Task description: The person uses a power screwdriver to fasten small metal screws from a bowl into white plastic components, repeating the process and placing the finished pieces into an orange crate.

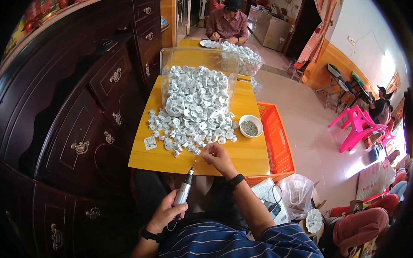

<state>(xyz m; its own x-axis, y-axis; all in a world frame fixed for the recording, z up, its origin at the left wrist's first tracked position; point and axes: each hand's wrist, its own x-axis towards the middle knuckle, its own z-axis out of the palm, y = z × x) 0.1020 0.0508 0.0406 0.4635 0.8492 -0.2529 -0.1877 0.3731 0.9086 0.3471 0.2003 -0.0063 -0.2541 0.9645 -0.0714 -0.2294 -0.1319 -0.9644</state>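
Observation:
My left hand (165, 213) is wrapped round a silver and black electric screwdriver (183, 192), its thin bit pointing up and away at the table's front edge. My right hand (219, 158) is over the yellow table (155, 159), thumb and fingers pinched together. What sits in that pinch, if anything, is too small to make out. Just beyond it lies a heap of small white round plastic parts (194, 106), spilling from a clear plastic bin (199, 57) tipped on its side. Right of the heap stands a white bowl (259, 124) of tiny grey metal pieces (249, 128).
A small printed card (149, 143) lies left of the heap. An orange plastic crate (282, 147) stands against the table's right side. Dark wooden drawers (74, 129) rise close on my left. Across the table, another person (228, 23) sits by a second clear tub (242, 57).

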